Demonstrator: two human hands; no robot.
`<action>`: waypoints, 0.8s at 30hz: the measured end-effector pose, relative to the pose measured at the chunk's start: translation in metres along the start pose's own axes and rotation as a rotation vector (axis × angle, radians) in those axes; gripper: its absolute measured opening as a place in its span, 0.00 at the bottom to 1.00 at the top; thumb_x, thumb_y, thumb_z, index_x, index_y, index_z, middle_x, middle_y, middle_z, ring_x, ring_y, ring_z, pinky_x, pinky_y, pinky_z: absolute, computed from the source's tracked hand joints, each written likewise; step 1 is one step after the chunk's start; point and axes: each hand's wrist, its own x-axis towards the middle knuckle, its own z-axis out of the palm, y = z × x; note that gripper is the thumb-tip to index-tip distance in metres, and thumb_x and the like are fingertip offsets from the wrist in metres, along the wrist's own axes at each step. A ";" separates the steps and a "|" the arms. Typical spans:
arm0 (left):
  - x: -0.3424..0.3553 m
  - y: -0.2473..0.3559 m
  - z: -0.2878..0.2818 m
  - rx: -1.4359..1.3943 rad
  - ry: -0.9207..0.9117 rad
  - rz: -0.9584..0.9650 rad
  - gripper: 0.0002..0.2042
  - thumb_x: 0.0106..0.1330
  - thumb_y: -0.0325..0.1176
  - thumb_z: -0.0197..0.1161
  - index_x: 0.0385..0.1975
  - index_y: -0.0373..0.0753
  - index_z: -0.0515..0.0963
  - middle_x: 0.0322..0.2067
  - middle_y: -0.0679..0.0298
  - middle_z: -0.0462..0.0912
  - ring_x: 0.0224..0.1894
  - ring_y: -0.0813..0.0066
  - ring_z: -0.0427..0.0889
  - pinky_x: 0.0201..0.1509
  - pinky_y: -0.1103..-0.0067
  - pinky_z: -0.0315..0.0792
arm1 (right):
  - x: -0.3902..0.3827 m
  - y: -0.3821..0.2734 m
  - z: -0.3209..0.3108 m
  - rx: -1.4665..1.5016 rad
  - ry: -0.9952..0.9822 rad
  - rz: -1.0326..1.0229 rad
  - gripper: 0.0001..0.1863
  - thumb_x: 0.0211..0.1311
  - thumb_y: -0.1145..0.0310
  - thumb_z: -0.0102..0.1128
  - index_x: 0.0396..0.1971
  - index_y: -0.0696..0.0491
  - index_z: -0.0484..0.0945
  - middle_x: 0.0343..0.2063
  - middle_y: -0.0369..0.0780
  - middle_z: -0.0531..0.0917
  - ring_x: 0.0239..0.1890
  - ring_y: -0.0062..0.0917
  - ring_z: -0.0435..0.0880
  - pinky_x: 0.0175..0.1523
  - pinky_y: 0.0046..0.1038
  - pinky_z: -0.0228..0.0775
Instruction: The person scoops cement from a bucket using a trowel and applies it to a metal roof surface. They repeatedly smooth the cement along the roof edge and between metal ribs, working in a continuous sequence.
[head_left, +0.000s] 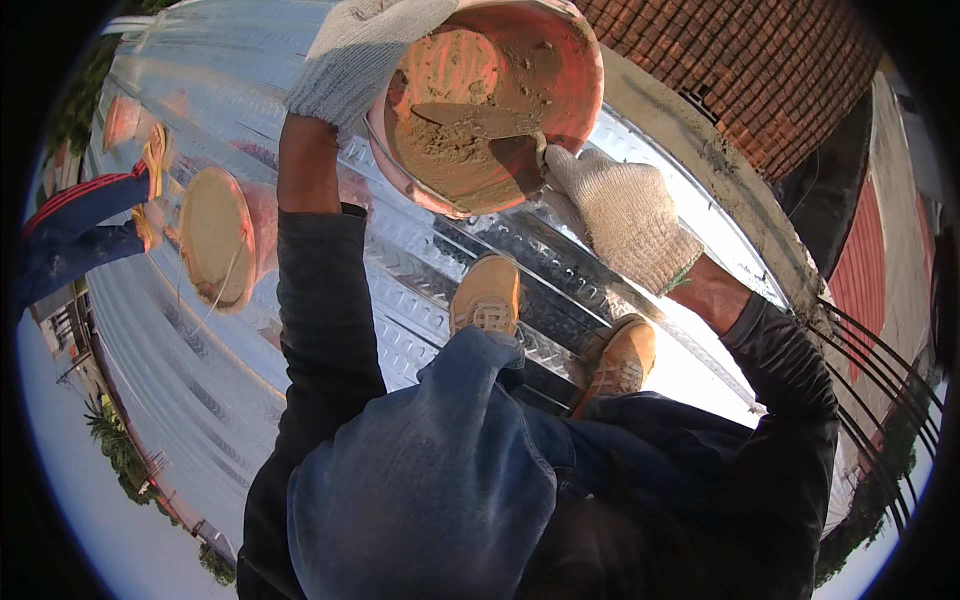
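Note:
My left hand [350,55], in a grey knit glove, grips the rim of a red bucket [570,95] tilted toward me and partly filled with brown mortar [450,150]. My right hand [625,215], also gloved, holds a trowel [490,125] whose blade lies inside the bucket across the mortar. My knees in blue jeans and my two tan shoes [487,295] stand below the bucket on shiny corrugated metal roofing [220,380].
A second red bucket [218,238] full of mortar stands on the roofing to my left. Another person's legs in dark trousers and yellow shoes [90,205] are at the far left. A mortar ridge [720,165] and red roof tiles [770,70] lie to the right.

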 end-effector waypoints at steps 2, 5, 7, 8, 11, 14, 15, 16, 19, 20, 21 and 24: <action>-0.001 0.000 0.006 0.015 -0.021 -0.002 0.13 0.73 0.38 0.74 0.50 0.37 0.90 0.41 0.67 0.89 0.41 0.80 0.86 0.47 0.79 0.81 | -0.005 0.002 0.001 0.036 -0.017 -0.012 0.20 0.79 0.56 0.63 0.61 0.51 0.75 0.34 0.46 0.86 0.34 0.44 0.90 0.36 0.44 0.82; 0.005 -0.005 0.014 -0.009 -0.037 0.006 0.13 0.73 0.38 0.74 0.50 0.37 0.90 0.41 0.68 0.89 0.41 0.80 0.86 0.48 0.79 0.80 | -0.001 0.009 -0.006 0.073 0.111 -0.016 0.18 0.81 0.56 0.61 0.58 0.51 0.76 0.32 0.46 0.85 0.34 0.42 0.90 0.36 0.44 0.82; 0.001 0.004 0.012 0.013 -0.036 0.013 0.13 0.73 0.38 0.74 0.50 0.37 0.90 0.41 0.68 0.89 0.41 0.80 0.85 0.48 0.79 0.80 | 0.007 0.007 -0.002 -0.008 0.133 0.023 0.18 0.81 0.55 0.61 0.57 0.52 0.76 0.32 0.46 0.86 0.33 0.42 0.90 0.35 0.44 0.82; 0.002 0.005 0.013 0.014 -0.034 0.018 0.13 0.73 0.38 0.74 0.50 0.37 0.90 0.41 0.68 0.89 0.41 0.80 0.85 0.48 0.79 0.80 | 0.010 0.008 0.001 -0.049 0.146 0.044 0.18 0.81 0.55 0.61 0.57 0.53 0.76 0.32 0.46 0.86 0.33 0.42 0.90 0.35 0.44 0.83; -0.004 0.004 0.023 0.021 -0.047 0.022 0.12 0.74 0.38 0.74 0.49 0.37 0.90 0.41 0.68 0.89 0.41 0.80 0.85 0.48 0.79 0.80 | -0.014 0.000 0.000 -0.036 -0.003 0.002 0.17 0.75 0.61 0.65 0.52 0.57 0.76 0.32 0.48 0.87 0.33 0.42 0.93 0.32 0.43 0.83; -0.003 0.000 0.031 0.004 -0.051 0.029 0.12 0.74 0.37 0.74 0.49 0.37 0.90 0.41 0.69 0.88 0.41 0.81 0.85 0.48 0.80 0.80 | -0.017 0.005 -0.012 -0.107 -0.056 0.043 0.16 0.83 0.55 0.59 0.54 0.52 0.78 0.34 0.47 0.87 0.31 0.41 0.91 0.34 0.43 0.83; -0.006 0.005 0.027 0.021 -0.043 0.026 0.12 0.74 0.37 0.74 0.49 0.37 0.90 0.41 0.69 0.88 0.41 0.81 0.85 0.48 0.80 0.80 | -0.012 0.010 -0.014 -0.072 0.092 -0.007 0.16 0.82 0.56 0.59 0.54 0.53 0.79 0.30 0.46 0.86 0.29 0.41 0.91 0.31 0.44 0.82; -0.010 0.008 0.023 0.034 -0.036 0.023 0.12 0.74 0.37 0.74 0.49 0.37 0.90 0.41 0.69 0.88 0.41 0.81 0.85 0.48 0.80 0.80 | -0.008 0.014 -0.016 -0.129 0.086 0.003 0.16 0.82 0.56 0.59 0.53 0.54 0.79 0.29 0.46 0.86 0.28 0.41 0.91 0.30 0.43 0.82; -0.012 0.005 0.029 0.024 -0.035 0.032 0.12 0.74 0.37 0.74 0.49 0.37 0.90 0.41 0.69 0.88 0.41 0.81 0.85 0.48 0.80 0.79 | 0.004 0.015 -0.033 -0.294 0.033 0.088 0.16 0.78 0.60 0.64 0.52 0.58 0.80 0.24 0.45 0.87 0.26 0.40 0.92 0.27 0.39 0.82; -0.015 0.003 0.029 0.020 -0.031 0.026 0.11 0.74 0.37 0.74 0.49 0.37 0.90 0.41 0.70 0.88 0.41 0.81 0.85 0.48 0.80 0.79 | 0.005 0.007 -0.037 -0.280 -0.054 0.067 0.16 0.76 0.62 0.66 0.52 0.59 0.80 0.24 0.46 0.87 0.27 0.40 0.92 0.27 0.39 0.83; -0.018 0.002 0.030 0.011 -0.028 0.023 0.11 0.74 0.37 0.74 0.49 0.37 0.90 0.41 0.70 0.88 0.41 0.81 0.84 0.48 0.80 0.79 | 0.002 -0.003 -0.040 -0.264 -0.140 0.043 0.17 0.73 0.64 0.67 0.52 0.60 0.80 0.24 0.46 0.87 0.27 0.40 0.92 0.28 0.38 0.83; -0.028 -0.003 0.024 -0.011 0.005 0.004 0.11 0.74 0.37 0.74 0.49 0.37 0.90 0.41 0.70 0.88 0.41 0.82 0.84 0.48 0.80 0.79 | -0.006 -0.018 -0.023 -0.194 -0.199 0.024 0.22 0.65 0.69 0.71 0.55 0.62 0.80 0.26 0.46 0.88 0.27 0.41 0.92 0.29 0.39 0.83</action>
